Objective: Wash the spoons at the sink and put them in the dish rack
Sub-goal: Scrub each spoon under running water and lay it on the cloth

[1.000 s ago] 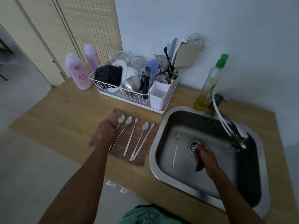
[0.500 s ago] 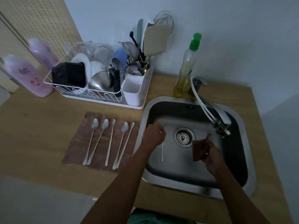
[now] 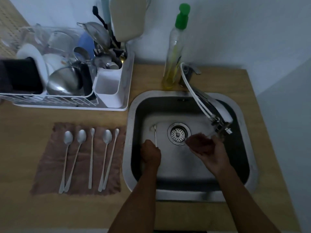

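Where the left hand (image 3: 150,153) sits low in the near-left part of the sink (image 3: 185,195), its knuckles are curled over the near end of a long, thin spoon (image 3: 155,135). The spoon lies flat on the sink floor, its bowl pointing away. Whether the fingers have actually pinched the handle I cannot tell, as they are tucked under the hand.

To the right, over the middle of the sink, the right hand (image 3: 210,153) is turned palm-up. Its fingers are cupped round a brown pad (image 3: 199,143) (a sponge or cloth, too blurred to say), just beside the drain (image 3: 178,134) and under the tap (image 3: 217,113).

I judge the spoon light and stiff, and probably slick on wet steel. Lying flat, it gives little edge to catch, so a pinch across the sides of the handle near its end looks like the best hold. That would leave the bowl free for scrubbing.

Left of the sink, five spoons (image 3: 91,157) lie side by side on a cloth (image 3: 48,165). Beyond the sink's far-left corner stands the crowded dish rack (image 3: 70,102) with its white cutlery cup (image 3: 107,91), the likely home for the spoons. Behind the sink stands a soap bottle (image 3: 175,52).
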`<action>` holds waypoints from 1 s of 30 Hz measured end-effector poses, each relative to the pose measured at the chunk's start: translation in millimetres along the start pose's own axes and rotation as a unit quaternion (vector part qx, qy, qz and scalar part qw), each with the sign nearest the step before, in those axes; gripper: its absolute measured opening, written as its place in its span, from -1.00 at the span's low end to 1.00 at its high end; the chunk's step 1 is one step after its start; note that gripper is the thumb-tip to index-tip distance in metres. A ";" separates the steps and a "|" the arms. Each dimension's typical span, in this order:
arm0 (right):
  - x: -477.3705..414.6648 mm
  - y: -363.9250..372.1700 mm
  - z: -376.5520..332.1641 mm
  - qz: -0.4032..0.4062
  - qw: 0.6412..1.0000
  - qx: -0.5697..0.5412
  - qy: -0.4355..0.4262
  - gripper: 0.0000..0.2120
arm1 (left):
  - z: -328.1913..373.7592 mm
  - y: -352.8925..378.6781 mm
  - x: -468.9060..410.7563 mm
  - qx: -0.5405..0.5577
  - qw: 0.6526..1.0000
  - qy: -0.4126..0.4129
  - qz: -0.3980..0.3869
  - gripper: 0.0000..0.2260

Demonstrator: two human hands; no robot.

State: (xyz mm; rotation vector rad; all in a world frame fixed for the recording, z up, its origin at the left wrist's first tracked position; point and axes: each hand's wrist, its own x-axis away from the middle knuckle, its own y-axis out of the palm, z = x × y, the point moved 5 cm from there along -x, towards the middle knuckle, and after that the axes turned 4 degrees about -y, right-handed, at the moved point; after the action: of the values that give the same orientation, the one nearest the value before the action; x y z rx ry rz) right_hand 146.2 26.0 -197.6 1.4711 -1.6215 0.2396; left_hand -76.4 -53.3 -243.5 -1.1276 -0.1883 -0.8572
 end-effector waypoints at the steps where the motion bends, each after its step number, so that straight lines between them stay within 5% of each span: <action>1: -0.2 1.7 0.2 -0.003 1.000 0.007 0.001 -0.75 | 0.8 0.5 0.4 0.007 1.000 -0.013 -0.007 -0.81; 13: 5.9 14.2 2.8 -0.002 1.000 -0.004 0.002 -0.73 | 5.8 5.7 -5.0 -0.153 0.978 0.101 -0.103 -0.90; 15: 8.3 14.9 2.2 -0.009 1.000 -0.027 0.000 -0.72 | 5.1 3.6 -2.9 -0.104 0.979 0.115 -0.133 -0.93; 19: 16.8 11.6 -3.9 0.017 0.999 -0.051 -0.009 -0.48 | 14.3 -1.0 30.0 0.182 0.946 0.085 -0.255 -0.92; 25: 14.3 -3.2 9.1 0.008 0.988 -0.141 0.061 -0.16 | 35.4 6.6 76.8 0.155 0.927 0.252 -0.229 -0.85; 30: 11.0 7.5 9.7 -0.037 0.995 -0.075 0.058 -0.50 | 37.9 18.2 95.6 0.073 0.946 0.213 -0.232 -0.71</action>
State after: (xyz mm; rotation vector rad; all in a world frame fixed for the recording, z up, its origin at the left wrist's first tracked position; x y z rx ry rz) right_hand 136.4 13.9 -192.2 1.3735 -1.4583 0.1539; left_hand 11.1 -66.5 -188.2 -0.7407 -0.1556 -1.4612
